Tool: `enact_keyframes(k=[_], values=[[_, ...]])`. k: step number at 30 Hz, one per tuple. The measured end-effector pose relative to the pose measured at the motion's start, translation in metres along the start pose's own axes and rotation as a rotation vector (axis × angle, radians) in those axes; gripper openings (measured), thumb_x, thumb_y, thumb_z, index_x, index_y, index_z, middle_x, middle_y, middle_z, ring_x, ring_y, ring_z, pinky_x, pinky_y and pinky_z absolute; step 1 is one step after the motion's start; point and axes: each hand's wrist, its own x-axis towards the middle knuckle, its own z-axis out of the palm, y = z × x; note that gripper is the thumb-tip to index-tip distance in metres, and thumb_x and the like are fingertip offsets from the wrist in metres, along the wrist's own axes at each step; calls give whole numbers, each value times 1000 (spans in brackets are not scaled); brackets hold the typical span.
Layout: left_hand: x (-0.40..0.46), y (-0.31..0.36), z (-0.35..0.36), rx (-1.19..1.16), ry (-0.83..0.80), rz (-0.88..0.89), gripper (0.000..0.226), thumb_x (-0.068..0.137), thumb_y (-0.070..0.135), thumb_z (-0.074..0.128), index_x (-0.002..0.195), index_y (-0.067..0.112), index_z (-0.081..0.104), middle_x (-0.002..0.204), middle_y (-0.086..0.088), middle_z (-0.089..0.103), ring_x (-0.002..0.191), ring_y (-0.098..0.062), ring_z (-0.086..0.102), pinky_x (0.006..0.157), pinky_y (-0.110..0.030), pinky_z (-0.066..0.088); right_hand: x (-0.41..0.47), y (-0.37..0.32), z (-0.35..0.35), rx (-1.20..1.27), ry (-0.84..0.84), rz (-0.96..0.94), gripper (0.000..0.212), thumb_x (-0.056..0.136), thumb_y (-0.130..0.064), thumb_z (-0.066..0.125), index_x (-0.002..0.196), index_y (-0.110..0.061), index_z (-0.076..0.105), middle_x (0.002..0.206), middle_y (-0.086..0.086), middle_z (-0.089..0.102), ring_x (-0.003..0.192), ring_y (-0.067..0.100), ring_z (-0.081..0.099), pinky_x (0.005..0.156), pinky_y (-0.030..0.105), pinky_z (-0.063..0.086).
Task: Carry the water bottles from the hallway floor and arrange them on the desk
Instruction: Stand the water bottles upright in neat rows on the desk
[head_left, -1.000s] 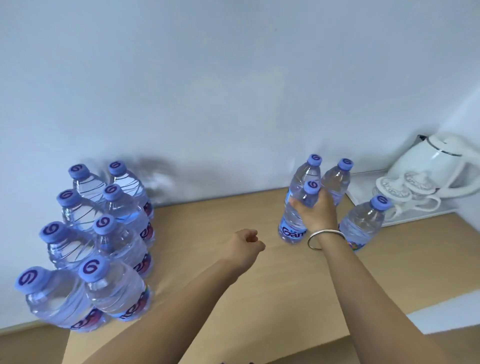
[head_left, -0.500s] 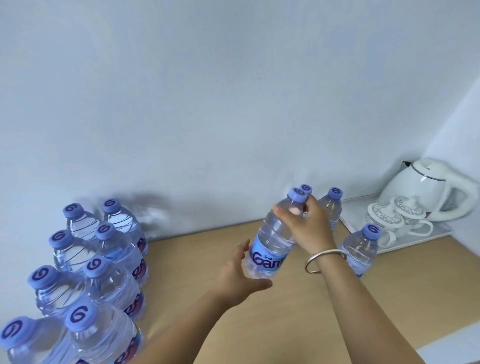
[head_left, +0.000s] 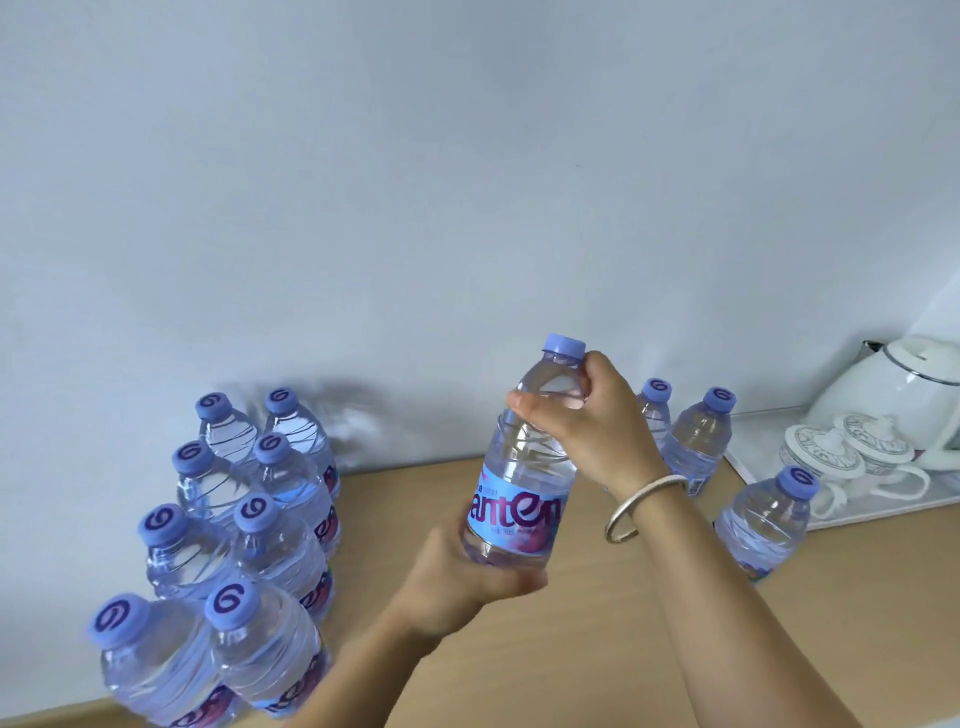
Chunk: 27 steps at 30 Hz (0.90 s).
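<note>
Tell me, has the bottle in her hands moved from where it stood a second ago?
Yes. The held bottle has left the right-hand cluster by the kettle tray and now hangs lifted, further left, above the desk.

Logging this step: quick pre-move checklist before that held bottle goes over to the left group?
1. Left hand grip on the held bottle: wraps its base, ok.
2. Right hand grip: holds its shoulder below the cap, ok.
3. Cap on: ok; tightness cannot tell.
4. Bottle off the desk: lifted, near upright, ok.
5. Path to the left group: bare desk between, ok.
6. Free slot beside that group: cannot tell, the near end is cut off.
</note>
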Motion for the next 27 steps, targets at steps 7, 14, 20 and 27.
enact_keyframes(k=[7,14,20,27], values=[[-10,-10,-12,-15,294,29,57,35,20,84,87,8,63,72,0,71,64,-10,63,60,-21,52,13,-12,18,-136,-263,61,53,66,-51,75,109,-27,54,97,-10,63,92,12,62,81,31,51],[-3,-44,-30,57,560,-59,51,53,3,81,92,22,55,75,7,69,62,1,61,58,-12,48,21,-6,74,-69,-484,-3,47,68,-28,79,107,-31,53,99,-9,63,91,7,62,80,23,49],[0,-99,-39,306,600,-213,102,54,22,64,146,20,19,149,-3,30,137,-24,31,105,-31,38,28,26,135,-211,-668,-31,43,54,-33,74,87,-32,47,93,2,62,86,22,60,83,43,50],[19,-101,-55,276,543,-306,93,74,12,59,149,23,6,152,4,21,132,-18,36,92,-18,38,46,49,173,-244,-716,-7,43,48,-35,74,80,-39,44,87,0,60,80,17,55,78,41,50]])
